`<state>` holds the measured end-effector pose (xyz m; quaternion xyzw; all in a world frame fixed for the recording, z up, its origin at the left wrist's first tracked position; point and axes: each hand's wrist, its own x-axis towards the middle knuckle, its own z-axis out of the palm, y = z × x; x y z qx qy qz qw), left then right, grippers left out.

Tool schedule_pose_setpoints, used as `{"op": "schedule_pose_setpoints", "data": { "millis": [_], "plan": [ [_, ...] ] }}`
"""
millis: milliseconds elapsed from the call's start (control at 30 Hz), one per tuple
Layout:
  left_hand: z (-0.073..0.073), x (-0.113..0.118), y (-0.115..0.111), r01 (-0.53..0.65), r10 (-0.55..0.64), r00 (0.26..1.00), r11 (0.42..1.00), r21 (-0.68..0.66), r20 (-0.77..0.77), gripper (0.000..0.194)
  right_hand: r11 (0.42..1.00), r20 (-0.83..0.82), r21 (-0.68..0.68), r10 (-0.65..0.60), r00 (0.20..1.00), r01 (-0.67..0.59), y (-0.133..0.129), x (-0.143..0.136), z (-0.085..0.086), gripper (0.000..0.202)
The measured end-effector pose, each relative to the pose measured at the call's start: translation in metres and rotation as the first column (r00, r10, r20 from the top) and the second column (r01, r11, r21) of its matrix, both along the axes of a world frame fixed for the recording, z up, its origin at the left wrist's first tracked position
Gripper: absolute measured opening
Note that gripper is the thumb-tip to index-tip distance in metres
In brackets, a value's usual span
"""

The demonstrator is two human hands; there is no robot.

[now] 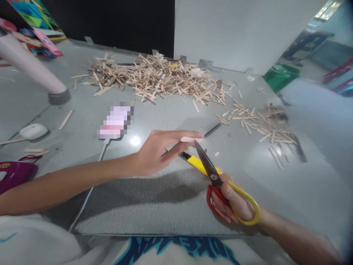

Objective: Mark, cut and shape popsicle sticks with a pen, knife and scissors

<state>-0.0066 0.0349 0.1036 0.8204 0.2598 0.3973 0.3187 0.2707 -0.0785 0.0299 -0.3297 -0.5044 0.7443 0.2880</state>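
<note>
Short, pale, flat wooden stick [186, 139], kinda rounded at one end, held above a glossy grey bench [116, 217], pinched by the fingers of the left hand [156, 152]; dark metal scissors [214, 177] with red and yellow loop handles, tips right at it; right hand [236, 200], fingers curled round the loops; messy heap of thin wooden strips [162, 78] farther back.

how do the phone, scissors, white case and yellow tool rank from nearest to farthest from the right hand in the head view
1. Scissors, held in the right hand.
2. Yellow tool, slightly left and forward.
3. Phone, farther left.
4. White case, far left.
</note>
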Motion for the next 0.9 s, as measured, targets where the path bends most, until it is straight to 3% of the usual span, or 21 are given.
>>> {"op": "schedule_pose_setpoints", "data": {
  "millis": [100, 200, 333, 433, 533, 700, 900],
  "plan": [
    [-0.001, -0.002, 0.000, -0.032, 0.037, 0.999, 0.991, 0.132, -0.037, 0.030, 1.000, 0.053, -0.010, 0.023, 0.998, -0.023, 0.000, 0.001, 0.004, 0.086],
    [-0.001, -0.002, 0.000, -0.044, 0.050, 0.998, 0.988, 0.150, -0.039, 0.028, 0.999, 0.092, -0.003, 0.051, 0.994, -0.051, 0.002, 0.002, 0.007, 0.087],
    [0.001, 0.000, 0.000, 0.000, -0.001, 1.000, 0.999, -0.048, -0.012, 0.026, 0.999, 0.089, 0.037, 0.001, 0.996, -0.005, 0.003, -0.003, 0.007, 0.084],
    [0.004, 0.002, 0.000, 0.030, -0.023, 0.999, 0.969, -0.246, 0.028, 0.028, 0.997, 0.077, 0.056, -0.054, 0.996, 0.050, 0.003, -0.009, 0.007, 0.082],
    [0.006, 0.003, 0.000, 0.022, -0.017, 1.000, 0.938, -0.346, 0.016, 0.029, 0.997, 0.094, 0.069, -0.053, 0.994, 0.046, 0.003, -0.013, 0.011, 0.082],
    [0.006, 0.003, -0.002, -0.021, 0.010, 0.999, 0.950, -0.311, -0.037, 0.032, 0.998, 0.100, 0.028, -0.058, 0.993, 0.055, 0.003, -0.013, 0.014, 0.080],
    [0.004, 0.004, -0.008, -0.098, 0.077, 0.990, 0.979, -0.177, -0.119, 0.031, 0.997, 0.153, -0.002, -0.076, 0.985, 0.077, 0.001, -0.013, 0.008, 0.079]
  ]
}}
